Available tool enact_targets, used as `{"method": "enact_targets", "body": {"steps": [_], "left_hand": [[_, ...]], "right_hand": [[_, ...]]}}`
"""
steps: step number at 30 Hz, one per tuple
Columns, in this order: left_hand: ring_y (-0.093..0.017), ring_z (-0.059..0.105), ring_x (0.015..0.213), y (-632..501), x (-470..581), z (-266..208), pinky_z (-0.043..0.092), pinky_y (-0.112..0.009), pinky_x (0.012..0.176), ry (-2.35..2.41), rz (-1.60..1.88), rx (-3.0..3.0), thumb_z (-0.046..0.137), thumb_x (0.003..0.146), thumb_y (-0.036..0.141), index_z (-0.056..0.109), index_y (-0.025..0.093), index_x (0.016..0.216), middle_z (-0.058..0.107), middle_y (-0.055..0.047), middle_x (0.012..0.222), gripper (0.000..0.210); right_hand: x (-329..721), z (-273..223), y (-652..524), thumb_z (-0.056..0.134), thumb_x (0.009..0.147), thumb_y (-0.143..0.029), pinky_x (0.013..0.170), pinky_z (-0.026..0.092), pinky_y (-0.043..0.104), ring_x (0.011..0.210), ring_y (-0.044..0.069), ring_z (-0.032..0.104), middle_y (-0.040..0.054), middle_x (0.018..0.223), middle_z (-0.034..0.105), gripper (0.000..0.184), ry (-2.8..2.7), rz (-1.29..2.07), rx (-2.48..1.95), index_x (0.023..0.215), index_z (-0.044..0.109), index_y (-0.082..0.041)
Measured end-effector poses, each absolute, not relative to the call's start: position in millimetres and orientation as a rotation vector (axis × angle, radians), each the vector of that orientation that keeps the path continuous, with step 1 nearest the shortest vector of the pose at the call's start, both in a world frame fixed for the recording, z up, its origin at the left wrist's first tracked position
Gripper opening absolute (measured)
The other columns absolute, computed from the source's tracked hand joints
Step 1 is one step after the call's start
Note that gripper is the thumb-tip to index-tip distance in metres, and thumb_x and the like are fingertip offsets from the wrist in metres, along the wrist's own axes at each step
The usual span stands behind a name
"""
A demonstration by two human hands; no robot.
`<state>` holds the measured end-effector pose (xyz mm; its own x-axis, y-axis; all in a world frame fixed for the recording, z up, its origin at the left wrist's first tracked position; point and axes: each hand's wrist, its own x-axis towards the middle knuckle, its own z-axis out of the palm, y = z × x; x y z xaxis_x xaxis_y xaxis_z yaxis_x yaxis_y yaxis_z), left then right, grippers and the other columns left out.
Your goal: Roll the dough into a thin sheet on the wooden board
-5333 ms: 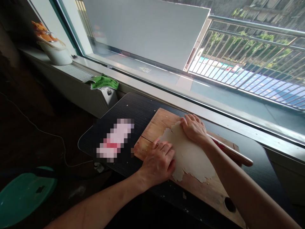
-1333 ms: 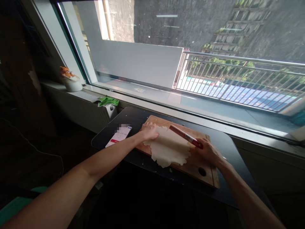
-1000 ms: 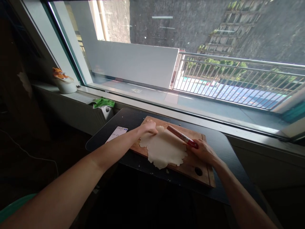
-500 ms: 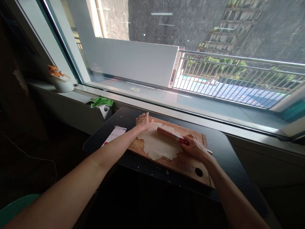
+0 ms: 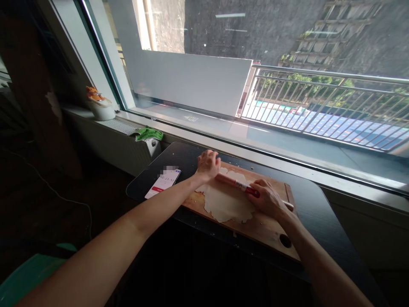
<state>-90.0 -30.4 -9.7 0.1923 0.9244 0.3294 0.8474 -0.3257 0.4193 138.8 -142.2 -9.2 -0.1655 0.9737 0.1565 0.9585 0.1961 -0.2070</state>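
Note:
A thin, pale sheet of dough (image 5: 228, 202) with ragged edges lies on a wooden cutting board (image 5: 270, 226). Across its far part runs a rolling pin (image 5: 228, 180) with a red and white label. My left hand (image 5: 208, 165) is curled over the pin's left end, its fingertips partly hidden. Toward the other end, my right hand (image 5: 266, 196) is wrapped round the pin, and the pin's tip sticks out past it on the right.
The board rests on a dark table (image 5: 319, 217) beside the window. A phone (image 5: 164, 182) showing a timer lies left of the board. Behind it, a green cloth (image 5: 149, 134) and a white pot (image 5: 104, 111) sit on the radiator ledge. A green seat (image 5: 35, 273) is at lower left.
My left hand has gone from lying spread at the dough's far left corner to curling over the pin's left end. My right hand keeps its hold. The whole view has shifted slightly.

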Motion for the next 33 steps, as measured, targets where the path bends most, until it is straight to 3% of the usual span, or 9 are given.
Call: {"method": "enact_targets", "body": {"steps": [3, 7, 10, 15, 20, 23, 28, 33], "left_hand": [[-0.026, 0.052, 0.127, -40.0, -58.9, 4.5, 0.041, -0.04, 0.108, 1.381, 0.512, 2.541, 0.039, 0.101, 0.036, 0.06, 0.021, 0.122, 0.058, -0.01, 0.137, 0.034], [-0.035, 0.035, 0.143, -62.5, -43.0, -1.9, 0.023, -0.057, 0.118, 1.301, 0.17, 2.567, 0.033, 0.101, 0.048, 0.051, 0.016, 0.139, 0.046, -0.013, 0.152, 0.053], [-0.033, 0.033, 0.145, -80.3, -55.0, -15.4, 0.019, -0.057, 0.12, 1.251, 0.235, 2.648, 0.032, 0.1, 0.05, 0.049, 0.016, 0.142, 0.044, -0.014, 0.154, 0.056], [-0.033, 0.041, 0.138, -72.9, -56.7, -23.0, 0.023, -0.054, 0.119, 1.17, 0.416, 2.735, 0.039, 0.097, 0.051, 0.058, 0.019, 0.134, 0.054, -0.013, 0.145, 0.053], [-0.032, 0.047, 0.132, -23.8, -24.6, -10.9, 0.028, -0.059, 0.114, 1.385, 0.228, 2.512, 0.032, 0.099, 0.05, 0.06, 0.018, 0.129, 0.06, -0.013, 0.137, 0.052], [-0.033, 0.039, 0.14, -29.2, -30.8, -10.0, 0.023, -0.06, 0.117, 1.355, 0.13, 2.492, 0.03, 0.099, 0.051, 0.053, 0.018, 0.138, 0.051, -0.013, 0.148, 0.057], [-0.032, 0.026, 0.148, -60.1, -53.7, -14.7, 0.013, -0.061, 0.121, 1.154, 0.185, 2.624, 0.029, 0.099, 0.051, 0.046, 0.019, 0.147, 0.039, -0.011, 0.158, 0.06], [-0.032, 0.014, 0.152, -18.0, -28.3, -4.3, 0.006, -0.062, 0.121, 1.301, 0.127, 2.544, 0.029, 0.099, 0.047, 0.038, 0.013, 0.152, 0.03, -0.014, 0.162, 0.063]], "right_hand": [[129.0, -3.2, -134.4, 0.049, 0.091, -0.035, 0.086, 0.048, 0.031, 0.092, 0.02, 0.062, 0.0092, 0.105, 0.066, 0.027, -2.165, 0.257, -1.84, 0.091, 0.072, -0.021], [132.2, -3.2, -128.1, 0.038, 0.095, -0.036, 0.085, 0.047, 0.033, 0.094, 0.021, 0.063, 0.0109, 0.109, 0.066, 0.037, -1.83, 0.158, -2.11, 0.098, 0.071, -0.02], [133.4, -15.7, -134.2, 0.038, 0.093, -0.036, 0.088, 0.046, 0.038, 0.101, 0.026, 0.06, 0.0116, 0.111, 0.067, 0.036, -1.762, 0.05, -2.222, 0.105, 0.069, -0.021], [132.7, -28.9, -128.8, 0.037, 0.094, -0.043, 0.098, 0.04, 0.046, 0.116, 0.029, 0.052, 0.0099, 0.123, 0.064, 0.04, -1.819, -0.066, -2.203, 0.117, 0.064, -0.026], [144.4, -16.6, -88.3, 0.033, 0.094, -0.044, 0.099, 0.041, 0.051, 0.12, 0.033, 0.051, 0.0168, 0.13, 0.058, 0.05, -1.672, 0.083, -2.365, 0.128, 0.059, -0.019], [143.1, -21.0, -98.3, 0.032, 0.094, -0.044, 0.103, 0.039, 0.052, 0.127, 0.034, 0.048, 0.017, 0.134, 0.056, 0.051, -1.714, 0.071, -2.356, 0.13, 0.057, -0.018], [139.3, -38.9, -131.5, 0.038, 0.094, -0.039, 0.111, 0.031, 0.054, 0.14, 0.033, 0.035, 0.0109, 0.138, 0.055, 0.041, -1.965, -0.243, -2.051, 0.129, 0.058, -0.027], [149.1, -25.0, -83.5, 0.038, 0.094, -0.043, 0.108, 0.034, 0.053, 0.134, 0.033, 0.041, 0.016, 0.138, 0.053, 0.049, -1.766, -0.09, -2.307, 0.134, 0.054, -0.02]]}}
